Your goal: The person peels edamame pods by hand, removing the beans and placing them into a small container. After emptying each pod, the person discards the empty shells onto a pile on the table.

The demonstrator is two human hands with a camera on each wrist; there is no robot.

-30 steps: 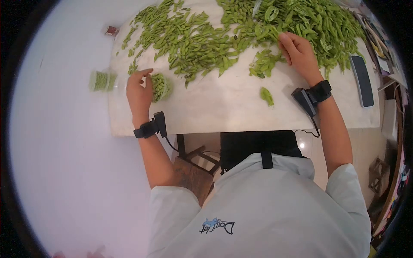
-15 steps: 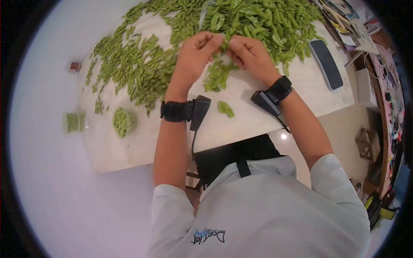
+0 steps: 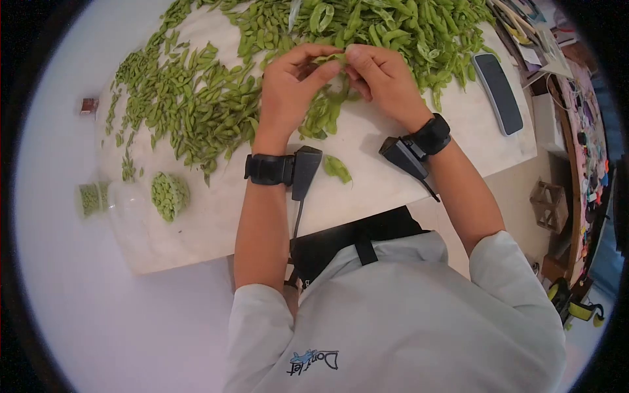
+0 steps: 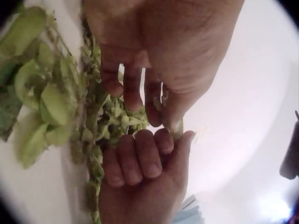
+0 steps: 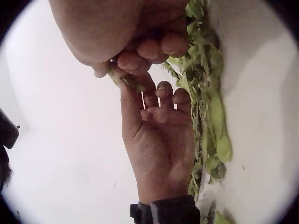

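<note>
Both hands meet in front of the person, over the near edge of the green pods. My left hand pinches a soybean pod between thumb and fingers. At the pod's other end, the thumb and forefinger of my right hand grip it. In the right wrist view the pod spans the two sets of fingertips, partly hidden by them. The left wrist view shows the other fingers of the right hand curled. Below the hands lies a small cluster of pods, with one loose pod nearer the person.
Spread pods cover the table's left side, and a thicker heap lies at the back right. A cup of shelled beans stands at the left, near another bean-filled container. At the right lies a phone.
The left hand has left the bean cup and come right to join the right hand at the pod. The head view has turned, so the table appears shifted left.
</note>
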